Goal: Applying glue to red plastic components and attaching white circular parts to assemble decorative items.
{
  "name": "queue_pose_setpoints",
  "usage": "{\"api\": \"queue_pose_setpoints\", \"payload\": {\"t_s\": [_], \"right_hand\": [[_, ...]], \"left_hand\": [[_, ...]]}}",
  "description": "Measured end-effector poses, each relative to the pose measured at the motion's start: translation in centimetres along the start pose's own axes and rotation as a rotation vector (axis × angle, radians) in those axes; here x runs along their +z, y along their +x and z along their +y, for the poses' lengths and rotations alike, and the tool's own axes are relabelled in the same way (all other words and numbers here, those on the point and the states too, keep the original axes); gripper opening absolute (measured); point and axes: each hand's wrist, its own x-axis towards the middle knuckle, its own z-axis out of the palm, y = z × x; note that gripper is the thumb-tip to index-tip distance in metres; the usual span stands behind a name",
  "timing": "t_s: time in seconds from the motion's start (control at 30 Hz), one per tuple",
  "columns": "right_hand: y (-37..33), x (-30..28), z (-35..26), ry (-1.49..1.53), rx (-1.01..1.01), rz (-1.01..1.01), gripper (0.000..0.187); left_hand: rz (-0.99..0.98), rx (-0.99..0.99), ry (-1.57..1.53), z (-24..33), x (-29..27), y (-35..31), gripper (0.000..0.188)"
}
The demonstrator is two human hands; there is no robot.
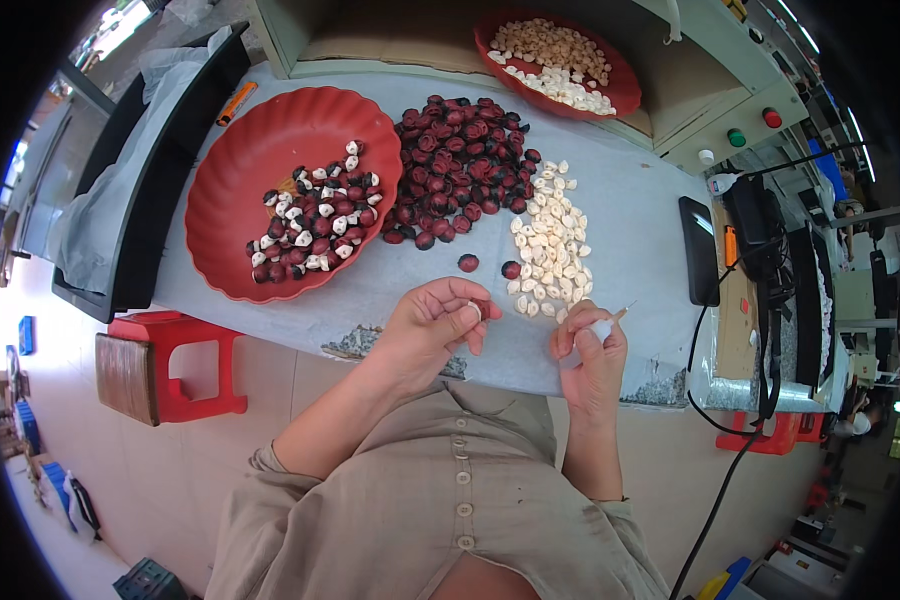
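Note:
My left hand (438,322) is closed in a pinch over the table's front edge. Between its thumb and fingertips sits a small dark red rounded piece (486,307), mostly covered by the fingers. To its right, my right hand (592,362) is closed around a small white tube with a thin pointed tip (602,328), the tip aimed up and right. Just beyond that hand lies a spread of cream-coloured pieces (550,245). Two loose dark red pieces (468,263) rest between the hands and a large heap of dark red, black-edged pieces (460,165).
At left, a red scalloped bowl (232,175) holds red pieces joined with white ones. A second red bowl (630,92) of pale pieces stands inside a pale green box (715,135) with buttons. A phone (698,250), cables, a black tray (160,200) and an orange lighter (237,103) lie around.

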Motion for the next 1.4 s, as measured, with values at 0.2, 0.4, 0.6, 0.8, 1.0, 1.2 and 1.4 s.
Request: {"api": "queue_pose_setpoints", "payload": {"t_s": [0.2,0.4,0.6,0.8,1.0,1.2,1.4], "right_hand": [[0.0,0.2,0.2,-0.120,0.004,-0.019,0.011],[-0.5,0.0,0.1,-0.098,-0.003,-0.011,0.012],[-0.5,-0.3,0.2,-0.094,-0.027,-0.014,0.012],[-0.3,-0.2,0.0,-0.112,0.005,-0.058,0.012],[-0.3,-0.2,-0.1,-0.066,0.052,-0.012,0.016],[0.0,0.4,0.0,0.106,0.067,0.024,0.030],[-0.6,0.3,-0.4,0.003,0.046,0.017,0.035]], "left_hand": [[0.032,-0.008,-0.018,0.2,0.0,-0.2,0.014],[0.021,-0.007,0.025,-0.3,0.2,-0.2,0.016],[0.128,0.251,0.460,2.9,2.1,-1.9,0.017],[0.746,0.636,1.646,11.6,-2.4,-3.6,0.015],[0.641,0.825,2.055,9.3,0.6,-1.5,0.017],[-0.061,0.709,1.882,4.2,0.0,2.1,0.029],[-0.053,0.581,1.644,3.2,0.4,1.5,0.032]]}}
